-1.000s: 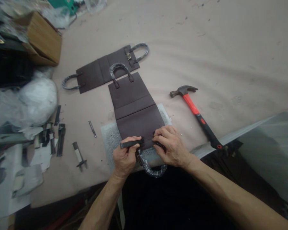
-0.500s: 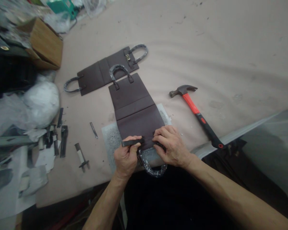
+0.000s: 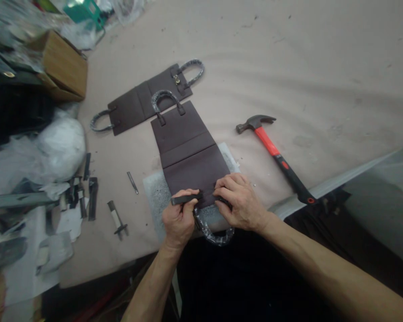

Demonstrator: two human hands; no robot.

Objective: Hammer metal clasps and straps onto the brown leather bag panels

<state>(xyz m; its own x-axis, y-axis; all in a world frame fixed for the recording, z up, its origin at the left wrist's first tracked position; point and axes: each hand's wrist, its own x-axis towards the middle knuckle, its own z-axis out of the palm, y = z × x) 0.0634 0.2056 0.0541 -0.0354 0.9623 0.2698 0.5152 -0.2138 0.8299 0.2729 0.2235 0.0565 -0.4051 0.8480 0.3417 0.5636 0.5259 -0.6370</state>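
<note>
A dark brown leather panel (image 3: 191, 152) lies over a speckled pale slab (image 3: 157, 197) at the table's near edge. One plastic-wrapped handle is fixed at its far end; another wrapped handle (image 3: 218, 239) hangs over the edge. My left hand (image 3: 179, 219) is closed on a dark flat tool (image 3: 185, 198), its tip at the panel beside the near handle's left end. My right hand (image 3: 238, 201) pinches the handle's other end at the panel, fingers bent; its fingertips partly hide the spot.
A red and black claw hammer (image 3: 278, 158) lies to the right. Behind is a second brown panel (image 3: 130, 105) with two wrapped handles. A metal rod (image 3: 132, 182), a punch-like tool (image 3: 117, 219), plastic bags (image 3: 58, 145) and a cardboard box (image 3: 63, 65) are on the left.
The camera view has shifted slightly. Both hands keep almost the same place and grip on the panel and tool.
</note>
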